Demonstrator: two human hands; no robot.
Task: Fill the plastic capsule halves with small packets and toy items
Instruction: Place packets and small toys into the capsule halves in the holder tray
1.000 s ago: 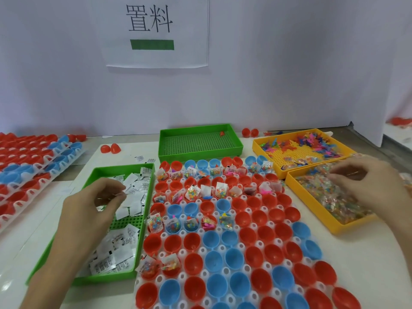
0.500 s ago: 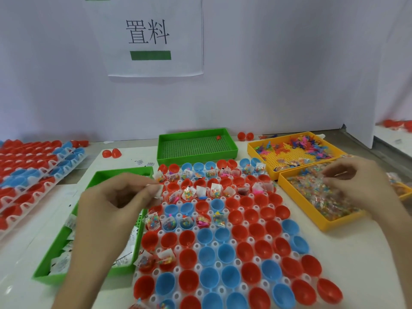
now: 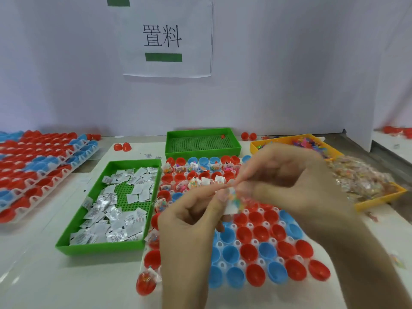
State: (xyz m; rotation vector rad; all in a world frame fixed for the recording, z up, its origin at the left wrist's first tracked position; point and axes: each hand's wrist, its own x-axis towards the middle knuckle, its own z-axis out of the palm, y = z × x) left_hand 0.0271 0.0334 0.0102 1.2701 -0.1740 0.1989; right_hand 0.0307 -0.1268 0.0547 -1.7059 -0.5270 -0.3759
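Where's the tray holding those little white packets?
In the head view, the green packet tray sits on the left, beside the capsule rack and nearer than the almost empty green tray.

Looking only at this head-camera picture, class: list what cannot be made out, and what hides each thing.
Head view throughout.
White packet and coloured bits pinched between left hand and right hand: motion-blurred, count unclear.
Capsule halves mid-tray: hidden under both hands.
Far yellow tray: partly behind right hand.
Print on packets in green tray: too small.
Left rack: cut by left edge.
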